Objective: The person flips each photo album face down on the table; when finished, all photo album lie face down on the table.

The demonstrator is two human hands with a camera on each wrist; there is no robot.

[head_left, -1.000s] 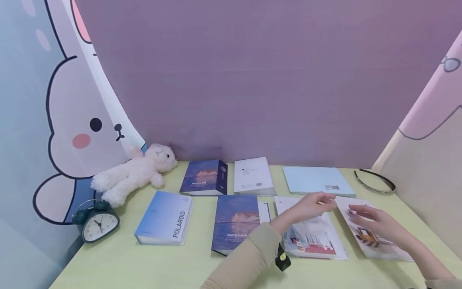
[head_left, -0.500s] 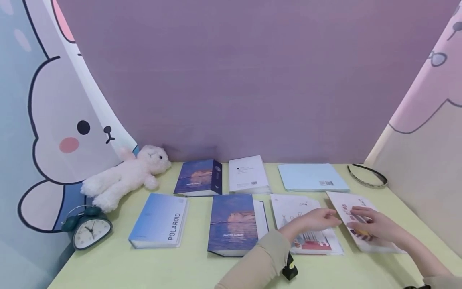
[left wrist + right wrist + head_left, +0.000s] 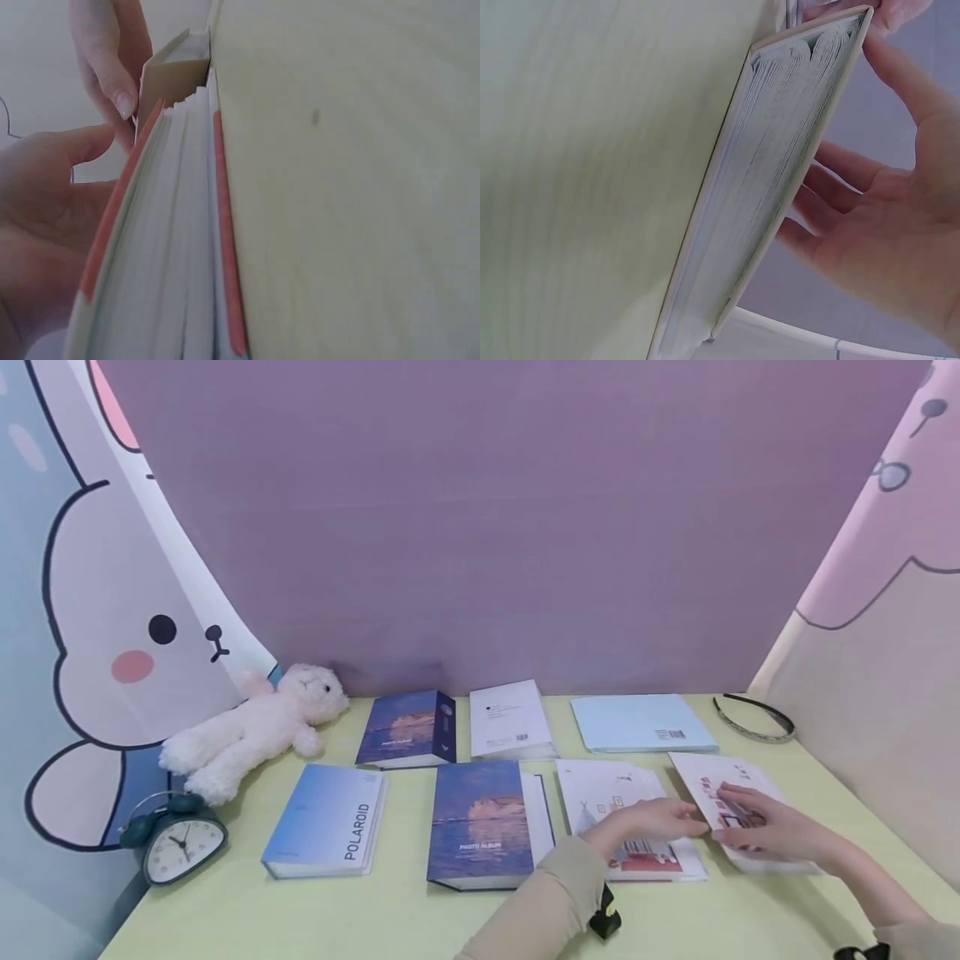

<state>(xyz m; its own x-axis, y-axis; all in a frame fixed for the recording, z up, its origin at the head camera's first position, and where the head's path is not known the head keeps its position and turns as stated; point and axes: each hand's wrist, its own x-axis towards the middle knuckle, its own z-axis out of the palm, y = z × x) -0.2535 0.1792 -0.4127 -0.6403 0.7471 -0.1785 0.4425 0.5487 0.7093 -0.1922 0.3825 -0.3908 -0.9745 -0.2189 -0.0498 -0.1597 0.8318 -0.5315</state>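
A white album with printed pictures (image 3: 697,774) lies at the right of the table, under my right hand (image 3: 787,831). In the right wrist view, the fingers (image 3: 847,161) of that hand lie on its cover, with the pages (image 3: 772,135) visible along one side. My left hand (image 3: 652,820) reaches over a second illustrated album (image 3: 592,777), its fingertips at the left edge of the first one. Whether they touch that edge is hard to tell. The left wrist view has this second album's red-edged page block (image 3: 172,225) in front of the left hand (image 3: 45,217).
To the left lie two sea-picture photo albums (image 3: 480,802) and a blue POLAROID album (image 3: 330,818). A white book (image 3: 510,718), a light blue folder (image 3: 637,722) and a headband (image 3: 757,735) lie at the back. An alarm clock (image 3: 183,847) and a plush toy (image 3: 255,727) are at left.
My left hand has come down and nearer, from the rightmost album's far left corner to its left edge. The right hand remains over the cover. The head view has shifted slightly right.
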